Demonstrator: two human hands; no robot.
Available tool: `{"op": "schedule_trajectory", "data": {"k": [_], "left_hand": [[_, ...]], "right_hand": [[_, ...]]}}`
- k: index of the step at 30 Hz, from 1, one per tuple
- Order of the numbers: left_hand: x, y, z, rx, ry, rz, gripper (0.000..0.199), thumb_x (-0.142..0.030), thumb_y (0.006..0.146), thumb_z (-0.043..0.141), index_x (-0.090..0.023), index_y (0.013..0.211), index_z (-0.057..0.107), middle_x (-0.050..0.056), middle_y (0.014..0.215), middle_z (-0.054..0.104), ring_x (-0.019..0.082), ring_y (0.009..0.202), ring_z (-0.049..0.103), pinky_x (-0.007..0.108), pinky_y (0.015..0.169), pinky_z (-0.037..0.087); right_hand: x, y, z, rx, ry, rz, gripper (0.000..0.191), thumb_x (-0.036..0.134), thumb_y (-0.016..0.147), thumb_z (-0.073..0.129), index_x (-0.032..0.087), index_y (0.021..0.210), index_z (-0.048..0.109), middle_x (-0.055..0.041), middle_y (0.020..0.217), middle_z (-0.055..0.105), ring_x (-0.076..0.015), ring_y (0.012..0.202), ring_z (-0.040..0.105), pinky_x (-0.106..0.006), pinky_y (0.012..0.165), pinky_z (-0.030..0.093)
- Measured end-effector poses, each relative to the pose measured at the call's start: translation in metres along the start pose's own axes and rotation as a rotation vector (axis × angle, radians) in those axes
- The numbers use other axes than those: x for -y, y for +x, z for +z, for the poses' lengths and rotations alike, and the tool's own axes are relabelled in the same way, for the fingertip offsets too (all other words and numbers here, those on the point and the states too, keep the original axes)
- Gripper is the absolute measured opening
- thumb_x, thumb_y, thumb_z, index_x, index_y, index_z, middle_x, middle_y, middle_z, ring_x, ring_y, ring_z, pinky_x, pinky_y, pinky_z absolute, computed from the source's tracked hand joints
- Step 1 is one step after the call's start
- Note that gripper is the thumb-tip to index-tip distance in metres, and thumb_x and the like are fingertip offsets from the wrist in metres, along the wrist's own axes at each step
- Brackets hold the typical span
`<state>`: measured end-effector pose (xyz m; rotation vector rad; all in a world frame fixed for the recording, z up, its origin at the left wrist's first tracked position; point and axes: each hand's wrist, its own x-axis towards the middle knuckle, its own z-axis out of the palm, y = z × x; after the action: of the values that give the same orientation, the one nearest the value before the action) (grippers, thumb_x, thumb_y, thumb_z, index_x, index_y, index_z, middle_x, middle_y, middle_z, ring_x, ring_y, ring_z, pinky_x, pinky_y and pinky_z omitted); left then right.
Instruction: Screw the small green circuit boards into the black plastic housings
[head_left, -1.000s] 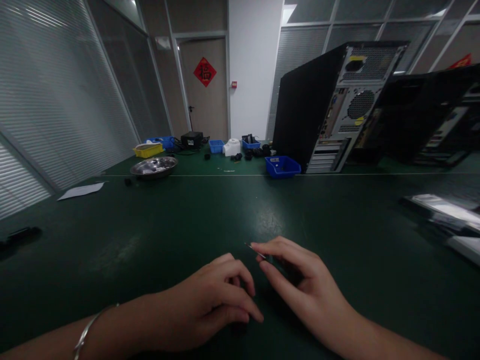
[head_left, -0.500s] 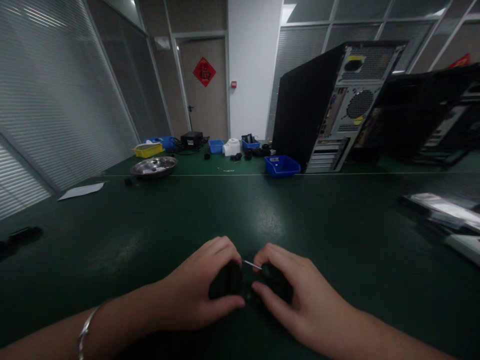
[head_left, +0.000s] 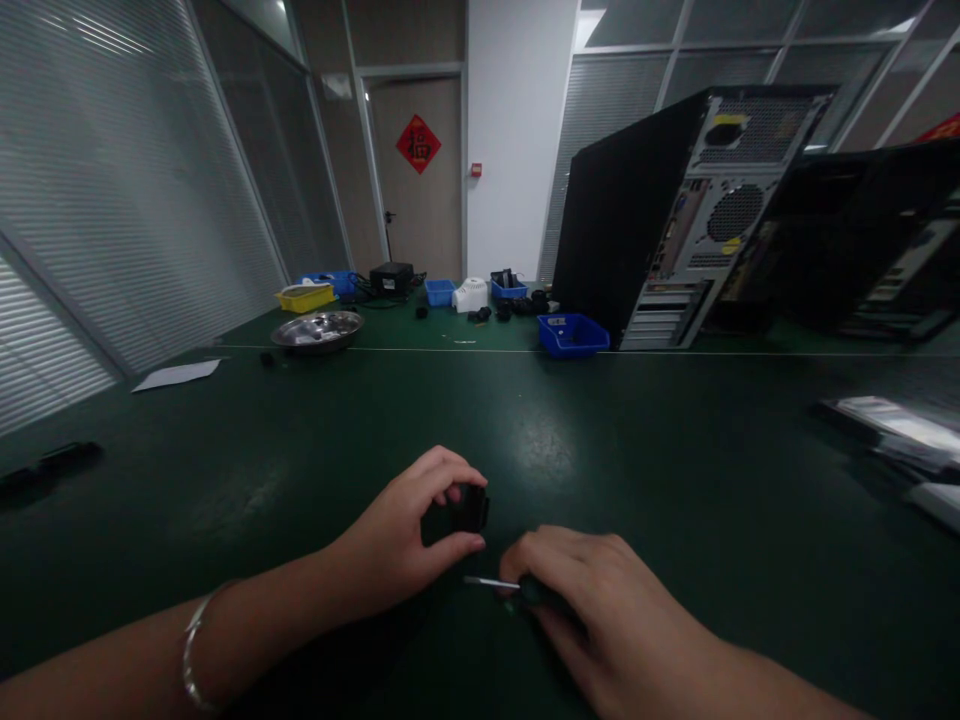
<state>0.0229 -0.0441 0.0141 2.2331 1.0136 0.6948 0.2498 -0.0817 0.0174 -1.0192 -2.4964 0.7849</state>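
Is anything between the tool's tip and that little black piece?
In this view, yes: the thumb of the left hand lies between the thin silver-shafted tool in the right hand and the small black boxy part; depth unclear.

Door sign: one large black Chinese character, 福, on a flat red diamond-shaped sign (head_left: 418, 145) on a pale wood-toned door (head_left: 429, 225), far beyond the left hand (head_left: 424, 520).
Tower labels: two yellow patches (head_left: 730, 119) on the back of a tall black metal computer tower (head_left: 626, 215), beyond the right hand (head_left: 600, 590); no lettering on them can be read.
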Motion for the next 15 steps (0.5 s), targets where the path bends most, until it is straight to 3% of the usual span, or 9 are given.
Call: {"op": "schedule_trajectory", "data": {"k": [3,8,15], "left_hand": [[0.001,0.0002,-0.0005,-0.009,-0.008,0.012,0.035,-0.02,0.083,0.068,-0.018,0.117,0.057,0.008,0.11,0.056,0.021,0.096,0.055,0.035,0.085,0.047],[0.0029,0.0011,0.001,-0.034,-0.034,0.017,0.037,-0.022,0.083,0.069,-0.018,0.118,0.058,0.008,0.109,0.056,0.021,0.095,0.055,0.035,0.084,0.048],[0.0034,0.0005,0.004,-0.021,-0.209,-0.067,0.041,-0.019,0.082,0.07,-0.023,0.12,0.056,0.004,0.107,0.062,0.021,0.097,0.06,0.036,0.088,0.047]], "right_hand": [[-0.0013,-0.0002,0.0005,-0.067,0.019,0.02,0.027,0.004,0.084,0.052,0.027,0.099,0.055,0.0024,0.093,0.064,-0.0171,0.081,0.061,-0.028,0.068,0.043],[0.001,0.0001,0.0028,-0.097,-0.073,0.124,0.021,0.022,0.082,0.068,0.026,0.097,0.054,0.0023,0.088,0.063,-0.0185,0.071,0.059,-0.028,0.058,0.037],[0.001,0.0005,0.0074,-0.069,-0.051,0.096,0.028,0.011,0.077,0.069,0.026,0.095,0.054,0.0038,0.089,0.066,-0.0169,0.073,0.062,-0.027,0.061,0.039]]}}
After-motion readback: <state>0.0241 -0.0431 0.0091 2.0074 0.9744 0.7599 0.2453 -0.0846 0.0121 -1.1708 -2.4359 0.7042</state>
